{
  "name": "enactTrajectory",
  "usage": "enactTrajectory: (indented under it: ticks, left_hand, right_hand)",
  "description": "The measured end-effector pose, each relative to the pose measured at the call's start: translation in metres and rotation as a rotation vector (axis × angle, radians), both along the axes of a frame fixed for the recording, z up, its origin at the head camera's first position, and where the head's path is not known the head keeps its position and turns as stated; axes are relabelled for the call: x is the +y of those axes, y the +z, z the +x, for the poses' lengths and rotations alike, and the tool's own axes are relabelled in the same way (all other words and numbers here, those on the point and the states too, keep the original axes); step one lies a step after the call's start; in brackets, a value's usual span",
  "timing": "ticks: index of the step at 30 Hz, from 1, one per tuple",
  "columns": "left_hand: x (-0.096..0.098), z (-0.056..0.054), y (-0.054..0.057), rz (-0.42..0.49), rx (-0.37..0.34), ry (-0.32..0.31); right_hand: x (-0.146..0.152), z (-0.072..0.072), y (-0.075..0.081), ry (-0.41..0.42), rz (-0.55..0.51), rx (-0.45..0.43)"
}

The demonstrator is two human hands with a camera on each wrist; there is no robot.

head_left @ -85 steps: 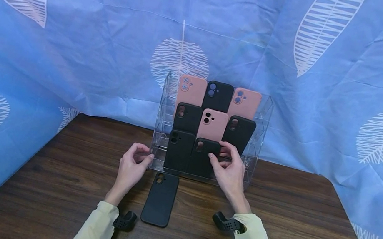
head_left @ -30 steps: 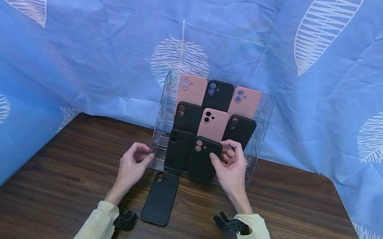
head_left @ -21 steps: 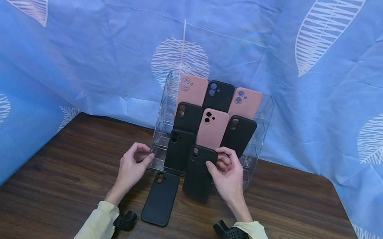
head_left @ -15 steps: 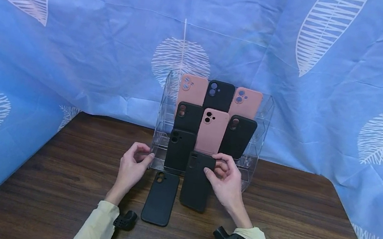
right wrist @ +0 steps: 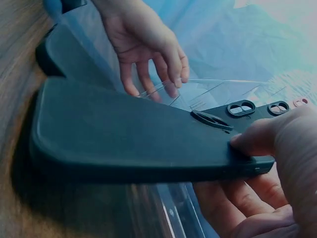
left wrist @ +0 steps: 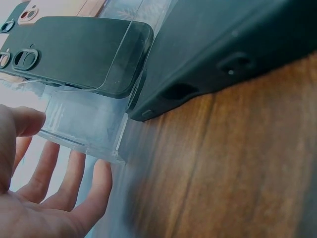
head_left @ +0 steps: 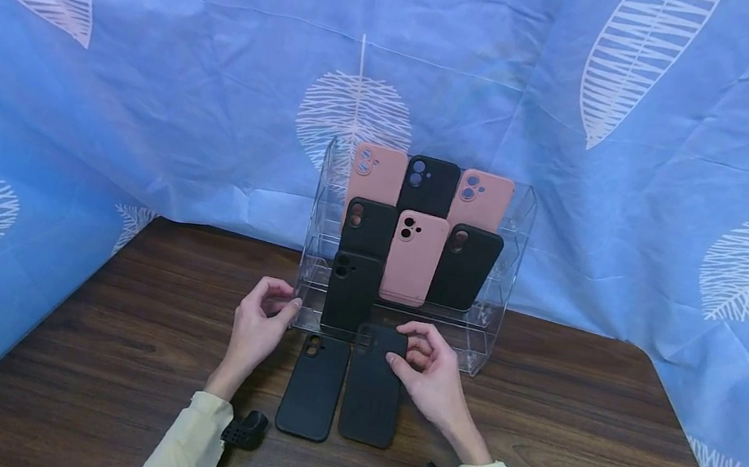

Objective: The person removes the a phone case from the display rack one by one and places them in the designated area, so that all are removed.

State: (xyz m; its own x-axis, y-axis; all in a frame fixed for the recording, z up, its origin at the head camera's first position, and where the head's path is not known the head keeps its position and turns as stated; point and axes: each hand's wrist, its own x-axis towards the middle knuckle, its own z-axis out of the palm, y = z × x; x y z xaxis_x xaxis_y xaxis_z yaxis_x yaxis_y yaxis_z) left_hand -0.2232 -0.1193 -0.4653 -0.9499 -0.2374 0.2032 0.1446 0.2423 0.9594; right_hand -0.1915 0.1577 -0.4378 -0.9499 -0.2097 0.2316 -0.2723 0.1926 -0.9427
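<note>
My right hand (head_left: pixel 436 376) pinches a black phone case (right wrist: pixel 124 134) by its upper right edge, thumb on the back and fingers beneath. The case leans low over the table, in front of the clear stepped display rack (head_left: pixel 484 351). Beside it on the left, another black phone case (head_left: pixel 311 388) lies on the table, camera cutout toward the rack. My left hand (head_left: pixel 261 322) grips the rack's left side edge between thumb and fingers; the left wrist view shows the thumb (left wrist: pixel 29 121) on one side of the clear panel.
The rack's upper tiers hold pink and black phone cases, including a pink case (head_left: pixel 414 261) in the middle. One black case (head_left: pixel 351 292) stands in the lowest tier at left. A blue leaf-print cloth (head_left: pixel 237 78) hangs behind the wooden table (head_left: pixel 572 432).
The right hand has drawn a black phone case out of the lowest tier, toward the body and down to the table beside the other black case. The left hand has stayed put.
</note>
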Motion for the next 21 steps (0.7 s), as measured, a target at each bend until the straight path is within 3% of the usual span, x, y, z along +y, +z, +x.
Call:
enactTrajectory:
  ticks: [10,21]
  left_hand:
    - [0.0,0.0,-0.001,-0.006,-0.003,0.001]
    - [0.0,0.0,-0.001,-0.01,-0.006,0.002]
  right_hand:
    - [0.001,0.004,-0.006,0.015,0.158,-0.026]
    - [0.003,0.0,-0.017,-0.07,0.529,0.169]
